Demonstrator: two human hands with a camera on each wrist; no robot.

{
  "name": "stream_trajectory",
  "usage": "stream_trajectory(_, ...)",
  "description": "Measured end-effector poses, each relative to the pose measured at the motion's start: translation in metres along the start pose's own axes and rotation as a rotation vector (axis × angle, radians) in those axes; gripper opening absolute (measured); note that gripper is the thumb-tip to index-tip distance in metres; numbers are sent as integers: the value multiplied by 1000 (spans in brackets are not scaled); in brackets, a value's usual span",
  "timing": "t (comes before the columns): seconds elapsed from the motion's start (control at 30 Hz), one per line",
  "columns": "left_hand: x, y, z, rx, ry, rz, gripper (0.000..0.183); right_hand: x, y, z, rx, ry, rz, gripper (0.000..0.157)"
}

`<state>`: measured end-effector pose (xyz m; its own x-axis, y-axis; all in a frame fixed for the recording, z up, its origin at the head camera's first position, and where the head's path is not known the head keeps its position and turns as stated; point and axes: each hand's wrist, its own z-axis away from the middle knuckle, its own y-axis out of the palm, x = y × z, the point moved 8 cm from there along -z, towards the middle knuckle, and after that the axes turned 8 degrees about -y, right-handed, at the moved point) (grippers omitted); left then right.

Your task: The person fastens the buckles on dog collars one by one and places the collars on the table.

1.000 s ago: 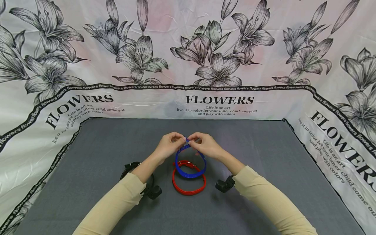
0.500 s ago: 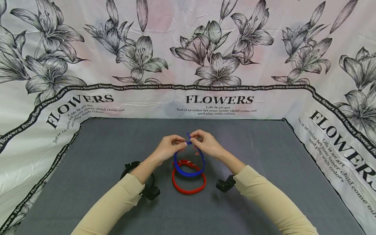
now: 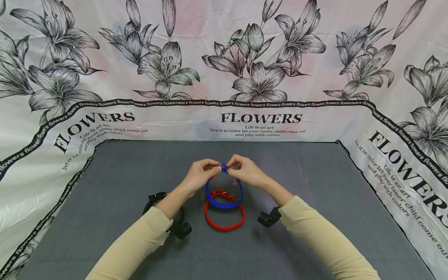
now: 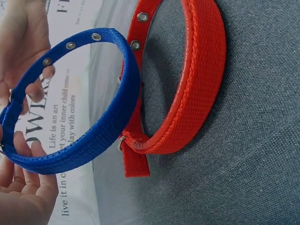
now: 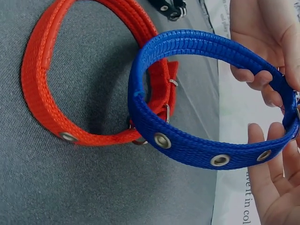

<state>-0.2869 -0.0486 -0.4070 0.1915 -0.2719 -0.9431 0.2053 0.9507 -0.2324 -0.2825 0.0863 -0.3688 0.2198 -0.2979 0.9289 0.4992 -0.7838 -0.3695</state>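
A blue dog collar [image 3: 224, 206], closed into a loop, hangs between the two hands above the table. At its left top, my left hand [image 3: 198, 175] pinches the collar by the metal buckle between thumb and fingers. My right hand [image 3: 249, 173] pinches the strap just beside it. The wrist views show metal eyelets along the blue band [image 5: 190, 152] and padding inside it; the buckle is partly hidden by fingers. Below and nearer the body, a red dog collar [image 3: 225, 229] lies buckled in a loop on the grey cloth, with its own eyelets [image 4: 142, 17].
A black collar [image 3: 152, 202] lies to the left, partly under my left forearm; its buckle end [image 5: 172, 8] shows in the right wrist view. The grey tabletop [image 3: 301, 167] ends at a flower-printed cloth [image 3: 259, 120] at the back and sides.
The blue strap's free end, which stuck up between the fingertips half a second ago, now sits lower at the buckle. The blue loop has risen slightly. The red collar stays put.
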Motion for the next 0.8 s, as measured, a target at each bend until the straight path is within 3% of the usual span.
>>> stream_trajectory(0.07, 1, 0, 0, 1, 0, -1, 23, 4, 1, 2, 16, 6, 26, 16)
stream_trajectory(0.33, -2, -1, 3, -1, 6, -23, 21, -27, 1, -10, 18, -10, 106, 15)
stream_trajectory(0.8, 2, -4, 1, 26, -54, -34, 27, -28, 3, -8, 13, -38, 121, 15)
